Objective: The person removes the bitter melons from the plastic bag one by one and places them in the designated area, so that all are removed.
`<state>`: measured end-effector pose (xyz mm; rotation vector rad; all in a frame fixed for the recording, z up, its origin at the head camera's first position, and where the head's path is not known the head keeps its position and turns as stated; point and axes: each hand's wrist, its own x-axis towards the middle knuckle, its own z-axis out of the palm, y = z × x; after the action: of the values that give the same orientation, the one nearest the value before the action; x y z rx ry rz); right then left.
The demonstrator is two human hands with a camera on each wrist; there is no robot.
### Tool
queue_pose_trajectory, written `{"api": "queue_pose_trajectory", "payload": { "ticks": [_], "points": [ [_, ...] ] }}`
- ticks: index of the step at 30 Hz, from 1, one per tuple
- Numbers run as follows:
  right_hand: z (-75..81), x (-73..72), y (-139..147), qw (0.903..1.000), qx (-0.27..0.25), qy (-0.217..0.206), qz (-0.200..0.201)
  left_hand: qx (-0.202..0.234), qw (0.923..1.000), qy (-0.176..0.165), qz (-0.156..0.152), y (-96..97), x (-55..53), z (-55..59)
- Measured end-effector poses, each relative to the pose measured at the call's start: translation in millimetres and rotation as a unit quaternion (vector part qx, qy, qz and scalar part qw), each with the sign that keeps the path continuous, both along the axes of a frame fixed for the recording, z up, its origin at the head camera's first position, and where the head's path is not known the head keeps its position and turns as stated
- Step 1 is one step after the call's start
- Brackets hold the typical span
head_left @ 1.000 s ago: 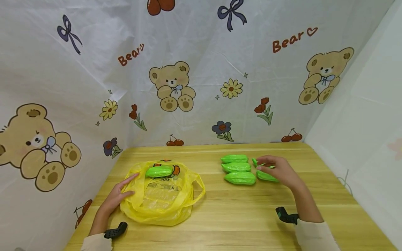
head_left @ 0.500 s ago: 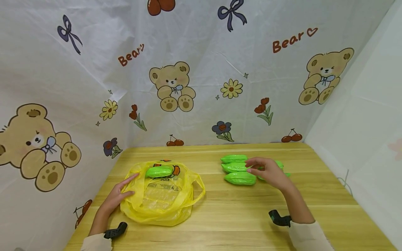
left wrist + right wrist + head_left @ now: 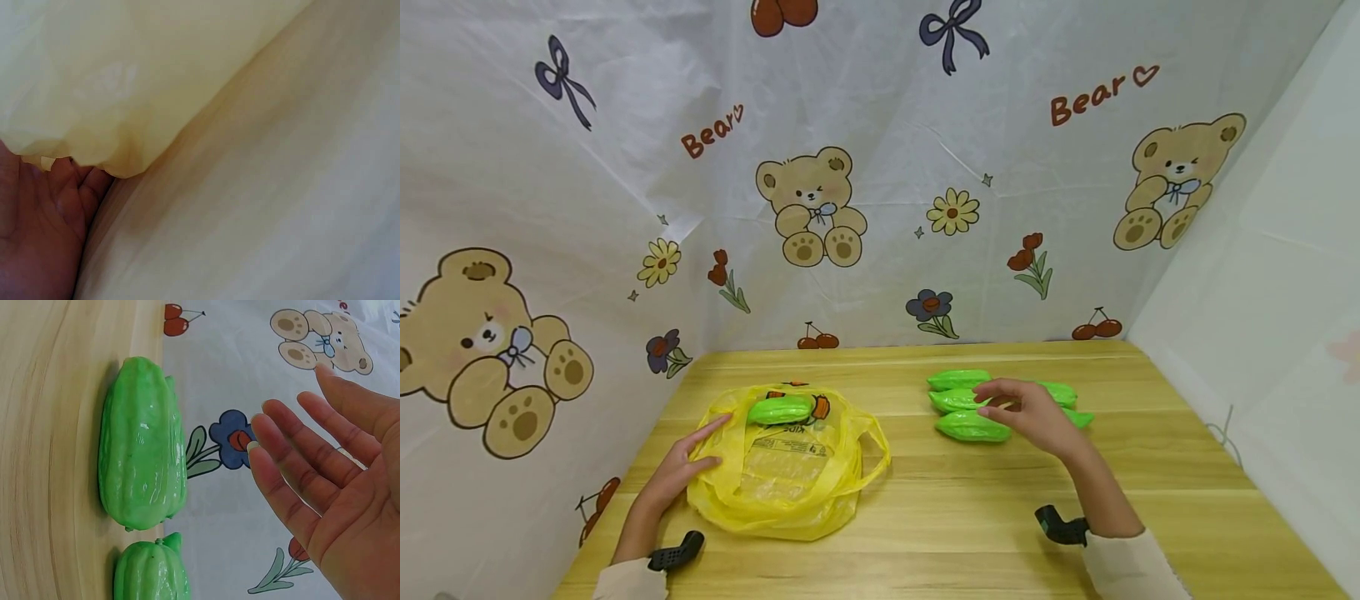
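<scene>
A yellow plastic bag (image 3: 775, 508) lies spread on the table with its mouth up. Inside it, near the back, rests a ribbed green gourd-like vegetable (image 3: 780, 409). My left hand (image 3: 672, 479) touches the bag's left side, thumb and index finger extended apart; the left wrist view shows the other fingers partly behind the plastic. On the right, several more green vegetables (image 3: 973, 426) lie in two columns. Above them hovers my right hand (image 3: 1028, 414), holding nothing. In the right wrist view its fingers (image 3: 300, 459) are spread and gently bent, apart from the nearest vegetable (image 3: 140, 447).
The wooden table (image 3: 940, 533) meets a white printed cloth (image 3: 880, 308) at the back, with cloth also along the left. A plain white wall (image 3: 1262, 333) stands at the right. One loop handle (image 3: 880, 454) of the bag sticks out to its right.
My right hand has moved left, from the right column of vegetables to over the left column's right ends. The left hand and the bag stay put.
</scene>
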<state>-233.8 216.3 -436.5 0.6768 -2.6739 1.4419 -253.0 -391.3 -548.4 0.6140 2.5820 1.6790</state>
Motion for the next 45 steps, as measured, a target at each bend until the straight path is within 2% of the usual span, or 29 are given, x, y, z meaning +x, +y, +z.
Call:
{"api": "queue_pose_trajectory", "payload": {
  "ticks": [19, 36, 45],
  "points": [
    [-1.2, 3.0, -25.7, 0.9995, 0.009, 0.018, 0.025, 0.000, 1.0000, -0.002, 0.003, -1.6, 0.4, 1.1],
    [-11.6, 12.7, -67.3, 0.9970, 0.024, 0.026, 0.069, 0.000, 1.0000, -0.002, 0.005, -0.1, 1.7, 2.7],
    [-18.4, 18.9, -88.8, 0.9942, -0.011, 0.007, 0.106, -0.008, 1.0000, 0.000, 0.003, 0.5, -0.1, 1.8]
  ]
}}
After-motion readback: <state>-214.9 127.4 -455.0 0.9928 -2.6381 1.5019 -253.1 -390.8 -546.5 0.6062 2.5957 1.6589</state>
